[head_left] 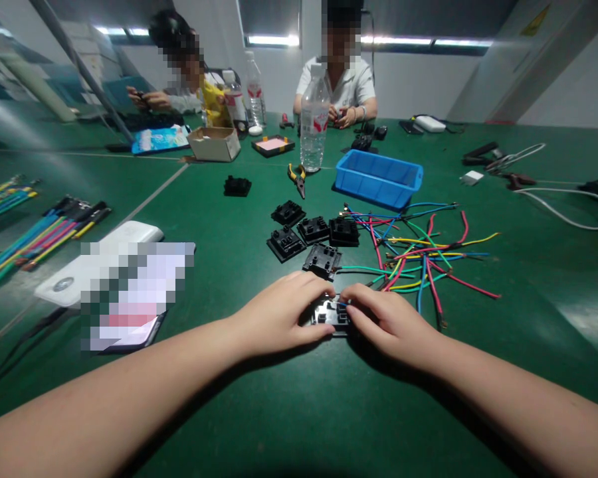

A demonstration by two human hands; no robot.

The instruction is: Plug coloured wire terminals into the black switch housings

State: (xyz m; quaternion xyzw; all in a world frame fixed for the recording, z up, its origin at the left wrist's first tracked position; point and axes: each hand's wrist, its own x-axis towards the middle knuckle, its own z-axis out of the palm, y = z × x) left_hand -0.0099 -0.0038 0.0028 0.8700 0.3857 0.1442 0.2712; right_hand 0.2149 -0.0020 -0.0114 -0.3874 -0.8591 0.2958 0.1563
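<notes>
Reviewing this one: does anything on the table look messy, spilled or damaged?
Mainly the loose coloured wires, crisscrossed in an untidy heap beyond the right hand, unlike the bunched wires at far left. One black part sits apart from the cluster of similar parts. I see no spill or clear damage.

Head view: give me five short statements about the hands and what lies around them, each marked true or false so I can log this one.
1. The left hand and right hand are at the same black part. True.
2. The pliers lie inside the blue bin. False: the pliers lie on the table, left of the blue bin.
3. Loose wires of several colours lie beyond the right hand. True.
4. The front bottle lies on its side. False: it stands upright.
5. The phone lies to the right of both hands. False: it lies to their left.
</notes>
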